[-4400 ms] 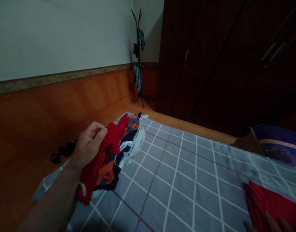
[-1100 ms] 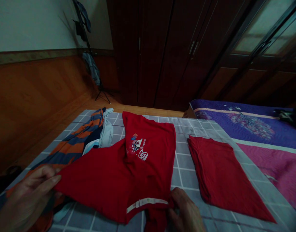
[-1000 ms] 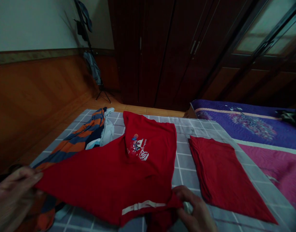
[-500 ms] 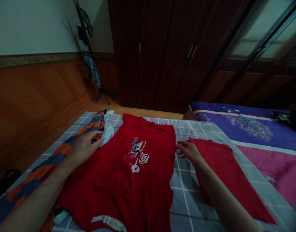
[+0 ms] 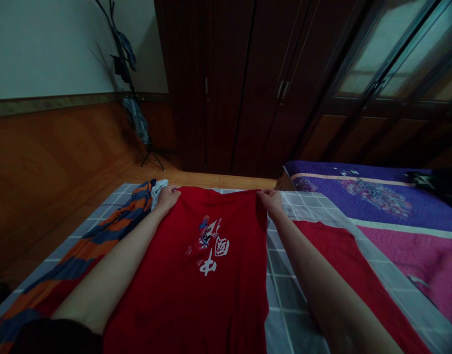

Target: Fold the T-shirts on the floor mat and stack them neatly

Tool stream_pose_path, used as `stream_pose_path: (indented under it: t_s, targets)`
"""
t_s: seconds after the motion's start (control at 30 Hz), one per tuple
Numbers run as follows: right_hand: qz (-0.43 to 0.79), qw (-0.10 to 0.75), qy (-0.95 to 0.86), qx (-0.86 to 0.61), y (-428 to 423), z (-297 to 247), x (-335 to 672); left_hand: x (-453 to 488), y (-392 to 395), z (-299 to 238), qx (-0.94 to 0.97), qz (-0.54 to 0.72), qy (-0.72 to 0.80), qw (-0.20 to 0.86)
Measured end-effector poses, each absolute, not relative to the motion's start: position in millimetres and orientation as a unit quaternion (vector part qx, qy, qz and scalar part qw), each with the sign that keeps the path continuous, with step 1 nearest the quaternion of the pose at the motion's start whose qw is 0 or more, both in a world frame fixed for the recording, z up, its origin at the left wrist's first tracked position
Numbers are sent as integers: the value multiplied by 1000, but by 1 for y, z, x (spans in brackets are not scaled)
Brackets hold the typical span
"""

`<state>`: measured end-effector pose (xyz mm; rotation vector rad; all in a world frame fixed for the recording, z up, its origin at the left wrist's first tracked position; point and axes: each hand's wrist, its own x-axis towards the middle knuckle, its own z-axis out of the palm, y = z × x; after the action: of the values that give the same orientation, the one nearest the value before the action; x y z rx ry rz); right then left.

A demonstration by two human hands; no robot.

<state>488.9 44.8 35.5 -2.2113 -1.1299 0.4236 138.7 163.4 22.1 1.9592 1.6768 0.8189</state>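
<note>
A red T-shirt with a white and coloured print lies spread on the grey checked bedsheet. At its far left corner, my left hand pinches the cloth. My right hand grips the far right corner, fingers closed on the edge. Between the two hands the far edge runs nearly straight. A folded red garment lies to the right, partly behind my right forearm. Beyond my left forearm is an orange and blue striped cloth, with a pale cloth close to my left hand.
Past the bed's far edge stands a dark wooden wardrobe. A coat rack with hanging clothes is at the back left. A second bed with a purple and pink cover adjoins on the right.
Both hands have moved forward to the shirt's far corners and closed on them. The shirt's far edge is straighter, and its near white label has gone out of view.
</note>
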Motion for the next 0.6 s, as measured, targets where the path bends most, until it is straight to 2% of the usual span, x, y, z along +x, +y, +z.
stream_pose_path:
  t_s: [0.2, 0.37, 0.53, 0.6]
  targets:
    - [138, 320, -451, -822, 38, 33, 489, 111, 148, 36, 725, 269, 620, 131]
    - [156, 292, -485, -809, -33, 23, 471, 80, 61, 45, 807, 199, 537, 147]
    - [255, 256, -522, -773, -137, 13, 431, 41, -67, 45, 907, -51, 356, 220]
    - [308, 255, -515, -758, -172, 8, 411, 29, -104, 39, 919, -98, 312, 219]
